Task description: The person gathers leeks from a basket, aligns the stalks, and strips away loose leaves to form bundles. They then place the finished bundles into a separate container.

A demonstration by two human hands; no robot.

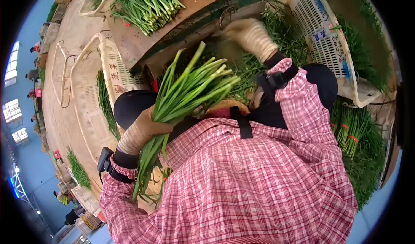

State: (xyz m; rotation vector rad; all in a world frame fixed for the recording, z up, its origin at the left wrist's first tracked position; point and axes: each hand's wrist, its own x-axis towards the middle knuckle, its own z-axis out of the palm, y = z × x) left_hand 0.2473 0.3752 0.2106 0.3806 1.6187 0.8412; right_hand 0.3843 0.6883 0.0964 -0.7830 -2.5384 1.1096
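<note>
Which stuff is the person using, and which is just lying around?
In use: green stalk bunch in left hand; loose greens under right hand.
Lying about: white crate; tied bundles; greens on the board.

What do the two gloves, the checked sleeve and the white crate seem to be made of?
The left hand, gripping green stalks, and right hand wear beige knit-looking fabric, matte and wrinkled. The sleeve seems thin woven cloth, checked pink. The crate looks moulded plastic, slotted, slightly glossy.
</note>
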